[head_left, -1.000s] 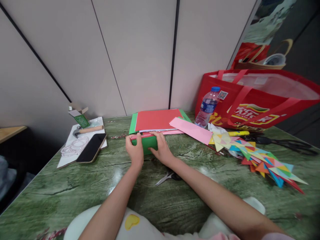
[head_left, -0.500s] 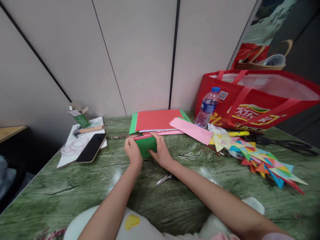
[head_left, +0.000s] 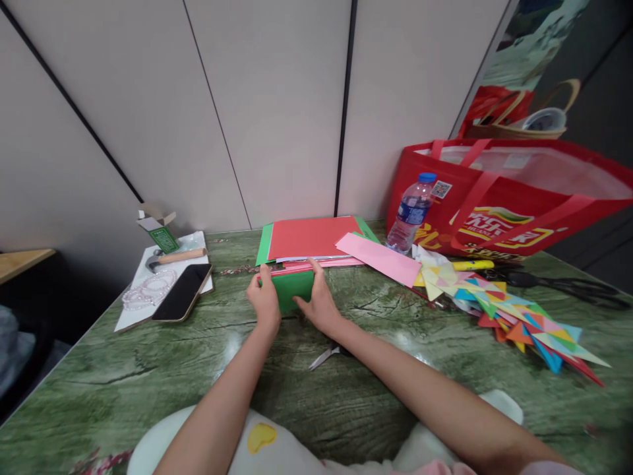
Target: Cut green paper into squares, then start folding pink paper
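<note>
A stack of paper pieces [head_left: 293,290], green on the near face with red and pink edges behind, stands upright between my two hands over the table. My left hand [head_left: 264,300] grips its left end, and my right hand [head_left: 320,300] grips its right end with the thumb on the green face. Just behind lies a pile of red, green and pink sheets [head_left: 314,237]. A pink strip [head_left: 380,258] rests across the pile's right corner. Scissors [head_left: 326,356] lie on the table, partly hidden beside my right forearm.
To the left are a phone [head_left: 182,292], a hammer [head_left: 175,259], beads [head_left: 148,290] and a small green box [head_left: 161,232]. At right stand a bottle [head_left: 410,214] and a red bag [head_left: 504,204], near folded colourful paper pieces [head_left: 519,310] and black scissors [head_left: 558,284].
The green-faced stack has shifted slightly to the right. My left fingers have moved a little along its top left edge, and my right hand has risen slightly.
</note>
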{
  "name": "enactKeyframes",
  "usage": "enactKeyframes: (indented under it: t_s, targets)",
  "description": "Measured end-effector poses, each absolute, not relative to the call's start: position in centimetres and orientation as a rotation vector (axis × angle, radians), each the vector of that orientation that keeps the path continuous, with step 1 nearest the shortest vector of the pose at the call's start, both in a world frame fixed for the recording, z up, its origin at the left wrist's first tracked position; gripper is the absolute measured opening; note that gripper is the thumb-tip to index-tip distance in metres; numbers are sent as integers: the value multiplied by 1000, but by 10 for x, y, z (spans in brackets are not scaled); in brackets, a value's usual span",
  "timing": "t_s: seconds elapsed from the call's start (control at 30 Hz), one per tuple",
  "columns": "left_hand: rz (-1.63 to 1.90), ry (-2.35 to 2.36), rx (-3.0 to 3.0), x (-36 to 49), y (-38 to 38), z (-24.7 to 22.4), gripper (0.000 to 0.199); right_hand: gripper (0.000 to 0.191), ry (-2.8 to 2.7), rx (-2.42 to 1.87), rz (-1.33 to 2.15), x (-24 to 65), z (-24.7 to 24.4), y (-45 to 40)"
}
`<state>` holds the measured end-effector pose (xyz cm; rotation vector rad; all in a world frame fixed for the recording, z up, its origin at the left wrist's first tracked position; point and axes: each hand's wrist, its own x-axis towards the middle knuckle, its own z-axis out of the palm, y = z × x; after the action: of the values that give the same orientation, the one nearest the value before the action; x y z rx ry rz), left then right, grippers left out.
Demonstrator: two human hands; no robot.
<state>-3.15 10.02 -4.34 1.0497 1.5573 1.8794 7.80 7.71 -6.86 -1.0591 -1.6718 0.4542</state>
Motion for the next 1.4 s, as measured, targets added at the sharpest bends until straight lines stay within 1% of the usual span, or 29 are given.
enactKeyframes:
  t_s: [0.07, 0.1, 0.23, 0.33, 0.63, 0.8, 0.9, 1.1, 1.27, 1.4]
  targets:
    - [1877, 1554, 1044, -31, 100, -44, 41, 79, -1599, -1096, 532, 74, -71, 77]
    - [1877, 1552, 1041, -31, 100, -44, 41, 77, -1574, -1107, 566, 72, -71, 76]
    - [1890, 1550, 1030, -30, 96, -40, 43, 63, -1554, -1108, 611, 66, -72, 75]
    - [1889, 1549, 1039, -30, 95, -38, 43, 58, -1553, -1103, 620, 67, -73, 76]
    - [1887, 1564, 1082, -31, 98, -40, 41, 66, -1541, -1119, 674, 70, -73, 74]
    - [1914, 1605, 1073, -33, 97, -40, 44, 73, -1529, -1083, 698, 71, -70, 74]
    - [1927, 1623, 1087, -31, 96, -40, 44, 73, -1524, -1069, 694, 71, -72, 75]
    - [1950, 1653, 1125, -30, 92, -35, 43, 55, -1529, -1074, 667, 66, -74, 75]
    - [1902, 1654, 1165, -34, 96, -40, 41, 44, -1542, -1115, 675, 67, -79, 79]
    - [1820, 1621, 1203, -34, 99, -45, 35, 38, -1550, -1182, 708, 72, -89, 85]
